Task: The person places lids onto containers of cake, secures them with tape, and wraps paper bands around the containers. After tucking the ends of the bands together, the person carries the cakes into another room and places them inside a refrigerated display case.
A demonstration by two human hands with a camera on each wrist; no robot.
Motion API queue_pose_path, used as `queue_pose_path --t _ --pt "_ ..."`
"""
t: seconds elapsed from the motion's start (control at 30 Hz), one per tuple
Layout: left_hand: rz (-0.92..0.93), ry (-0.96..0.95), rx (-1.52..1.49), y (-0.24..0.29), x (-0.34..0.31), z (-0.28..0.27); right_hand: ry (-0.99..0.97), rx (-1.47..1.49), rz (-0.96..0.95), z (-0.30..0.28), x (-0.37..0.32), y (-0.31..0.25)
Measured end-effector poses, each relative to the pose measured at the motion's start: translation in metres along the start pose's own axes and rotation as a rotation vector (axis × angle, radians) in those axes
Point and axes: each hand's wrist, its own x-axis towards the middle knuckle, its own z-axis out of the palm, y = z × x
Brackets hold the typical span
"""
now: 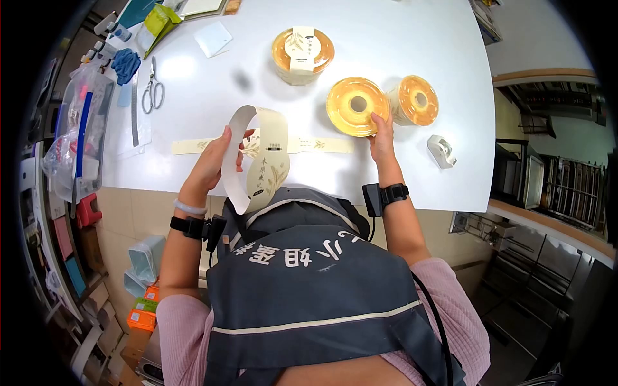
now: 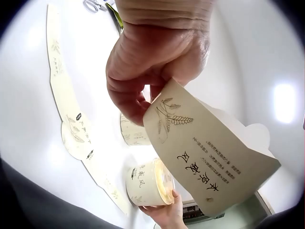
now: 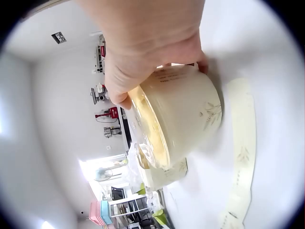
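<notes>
My left hand (image 1: 211, 162) pinches a cream paper band (image 1: 275, 168), bent into a loop and printed with wheat ears and dark writing. The left wrist view shows the fingers at one edge of this band (image 2: 209, 157). My right hand (image 1: 383, 140) grips a round cake tub (image 1: 342, 118) by its side, thumb at the rim of the clear lid. In the right wrist view this tub (image 3: 188, 109) has cream printed sides and a golden cake under the lid. A second paper band (image 1: 327, 145) lies flat on the table, partly behind my left hand.
A cake tub with a band over its lid (image 1: 320, 53) stands farther back. Another tub (image 1: 423, 108) stands right of the held one, near a white tape dispenser (image 1: 441, 152). Scissors (image 1: 152, 94), a ruler (image 1: 134, 112) and a plastic bag (image 1: 67, 145) lie at left.
</notes>
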Motion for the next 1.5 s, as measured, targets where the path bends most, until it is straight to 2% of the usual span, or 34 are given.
queue_pose_path --t 0.1,0.17,0.2,0.23,0.33,0.4,0.43,0.5,0.53,0.57,0.63,0.67,0.7,0.77,0.8,0.83,0.9,0.97,1.03,1.13,1.23,1.4,1.47,1.5 --pt "-0.004 0.037 -0.008 0.004 0.003 -0.006 -0.054 0.013 0.005 0.021 -0.007 -0.012" --pt "0.016 0.056 -0.03 0.01 0.005 -0.008 -0.328 0.04 -0.003 0.033 -0.021 -0.019" --pt "0.036 0.062 -0.046 0.012 0.006 -0.008 -0.419 0.055 0.058 0.046 -0.035 -0.032" --pt "0.032 0.073 -0.049 0.015 0.007 -0.007 -0.426 0.057 0.066 0.056 -0.045 -0.039" --pt "0.002 0.08 0.003 0.012 0.015 -0.009 -0.666 0.138 0.237 0.081 -0.071 -0.055" --pt "0.142 -0.029 0.296 0.002 0.023 -0.016 -0.716 0.111 0.254 0.092 -0.079 -0.051" --pt "0.14 -0.023 0.292 -0.001 0.024 -0.017 -0.758 0.082 0.265 0.096 -0.083 -0.049" --pt "0.619 0.104 0.766 -0.004 0.025 -0.011 -0.786 0.063 0.257 0.103 -0.092 -0.049" --pt "0.521 0.139 0.622 0.015 0.004 0.004 -0.791 0.05 0.243 0.105 -0.095 -0.048" --pt "0.518 0.143 0.621 0.023 -0.003 0.003 -0.793 0.037 0.227 0.106 -0.097 -0.047" --pt "0.231 -0.112 0.22 0.029 -0.01 0.001 -0.795 0.062 0.243 0.105 -0.099 -0.044" --pt "0.24 -0.209 0.211 0.015 -0.005 -0.019 -0.785 0.053 0.232 0.104 -0.101 -0.043" --pt "0.239 -0.212 0.212 0.017 -0.01 -0.021 -0.775 0.045 0.22 0.104 -0.102 -0.043" --pt "0.167 -0.536 -0.344 0.02 -0.026 -0.021 -0.787 0.036 0.222 0.104 -0.105 -0.04" --pt "0.224 -0.611 -0.199 0.023 -0.028 -0.022 -0.803 0.024 0.222 0.104 -0.107 -0.039" --pt "0.224 -0.609 -0.2 0.025 -0.029 -0.022 -0.805 0.024 0.224 0.105 -0.109 -0.037" --pt "0.168 -0.571 0.182 0.027 -0.027 -0.02 -0.904 -0.136 0.066 0.105 -0.116 -0.032" --pt "0.099 -0.565 0.144 0.018 -0.025 -0.021 -0.948 -0.188 0.06 0.102 -0.117 -0.027" --pt "0.016 -0.556 0.015 0.015 -0.023 -0.016 -0.953 -0.202 0.145 0.101 -0.121 -0.032" --pt "0.103 -0.554 0.066 0.014 -0.019 -0.014 -0.995 -0.385 0.128 0.093 -0.098 -0.041" --pt "0.063 -0.591 0.154 0.024 -0.015 -0.006 -0.915 -0.272 0.164 0.107 -0.081 -0.053" --pt "0.068 -0.588 0.148 0.021 -0.016 -0.007 -1.052 -0.189 0.24 0.124 -0.079 -0.046" --pt "0.03 -0.448 -0.141 0.009 -0.028 -0.012 -1.037 -0.198 0.255 0.117 -0.078 -0.044" --pt "0.027 -0.448 -0.139 0.005 -0.035 -0.011 -1.016 -0.204 0.265 0.116 -0.079 -0.044"
